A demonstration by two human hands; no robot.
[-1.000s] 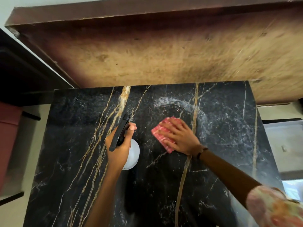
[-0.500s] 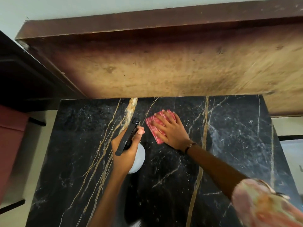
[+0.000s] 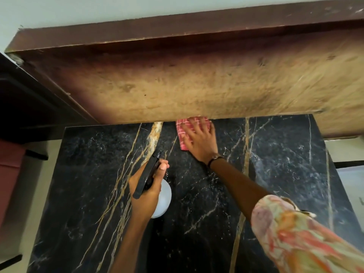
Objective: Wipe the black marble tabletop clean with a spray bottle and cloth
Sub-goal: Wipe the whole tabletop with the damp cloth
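The black marble tabletop [image 3: 275, 174] with gold and white veins fills the lower view. My right hand [image 3: 199, 140] presses flat, fingers spread, on a folded red checked cloth [image 3: 182, 133] at the tabletop's far edge, right under the wooden shelf. My left hand [image 3: 147, 190] grips a spray bottle [image 3: 163, 200] with a white body and a black trigger head, held above the tabletop's middle left, nozzle pointing away from me.
A wide brown wooden shelf [image 3: 197, 85] overhangs the tabletop's far edge and hides the cloth's far end. A dark cabinet [image 3: 29, 107] and a reddish object [image 3: 9, 170] stand at the left. A pale surface [image 3: 350, 186] lies at the right.
My right hand has pushed the cloth away from me, from the tabletop's middle to its far edge under the shelf. My left hand keeps hold of the spray bottle in roughly the same place.
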